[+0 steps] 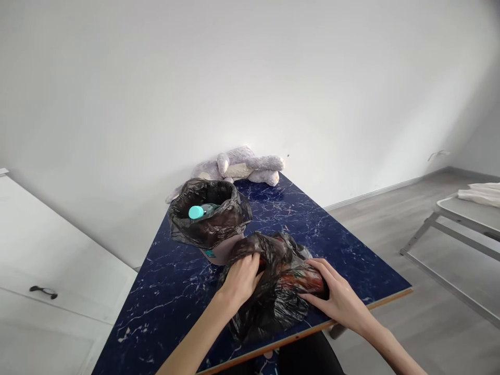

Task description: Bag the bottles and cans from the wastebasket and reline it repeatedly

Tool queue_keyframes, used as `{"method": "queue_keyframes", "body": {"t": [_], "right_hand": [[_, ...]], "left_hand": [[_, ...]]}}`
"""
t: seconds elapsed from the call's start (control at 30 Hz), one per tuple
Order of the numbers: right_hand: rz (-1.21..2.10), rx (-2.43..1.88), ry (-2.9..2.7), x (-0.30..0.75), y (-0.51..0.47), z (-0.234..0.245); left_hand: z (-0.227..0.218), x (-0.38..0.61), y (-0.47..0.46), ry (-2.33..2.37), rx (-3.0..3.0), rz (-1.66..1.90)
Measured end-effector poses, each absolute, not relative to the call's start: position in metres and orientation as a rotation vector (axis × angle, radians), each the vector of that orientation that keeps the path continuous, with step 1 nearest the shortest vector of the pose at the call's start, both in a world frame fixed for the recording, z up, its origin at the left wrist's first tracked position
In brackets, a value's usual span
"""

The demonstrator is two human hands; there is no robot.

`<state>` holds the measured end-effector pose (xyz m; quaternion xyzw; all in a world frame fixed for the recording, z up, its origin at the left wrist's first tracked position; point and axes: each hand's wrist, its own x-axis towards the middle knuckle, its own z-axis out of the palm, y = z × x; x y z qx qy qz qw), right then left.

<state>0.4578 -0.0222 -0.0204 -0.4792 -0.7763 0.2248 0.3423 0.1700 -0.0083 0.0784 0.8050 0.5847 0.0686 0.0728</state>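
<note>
At the near edge of the blue counter (164, 307), black bag (283, 297). Left hand (241, 277) with fingers tucked into folds, grip hidden; right hand (331, 292) clasping its right end. Lined bin (225, 250) just behind.

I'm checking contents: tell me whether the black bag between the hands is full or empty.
Not empty: something orange-red shows through the black bag by the right hand. How full it is, I cannot tell.

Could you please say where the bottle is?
In the head view, the bottle is left of centre, inside the bag-lined bin, beyond the left hand.
</note>
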Motion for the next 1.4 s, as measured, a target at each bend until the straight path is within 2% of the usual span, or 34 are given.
{"method": "queue_keyframes", "body": {"t": [0.2, 0.53, 0.8, 1.4], "right_hand": [[0.554, -1.262, -2.018, 0.458, -0.021, -0.022], [0.615, -1.237, -2.049, 0.459, -0.021, -0.018], [0.627, -1.256, -2.03, 0.459, -0.022, -0.019], [0.608, -1.286, -2.055, 0.461, -0.022, -0.024]], "left_hand": [[0.074, 0.17, 0.007, 1.762, 2.371, 0.191], [0.112, 0.146, -0.019, 1.842, 2.116, 0.521], [0.105, 0.152, -0.021, 1.807, 2.048, 0.666], [0.105, 0.164, 0.003, 1.507, 2.155, 0.559]]}}
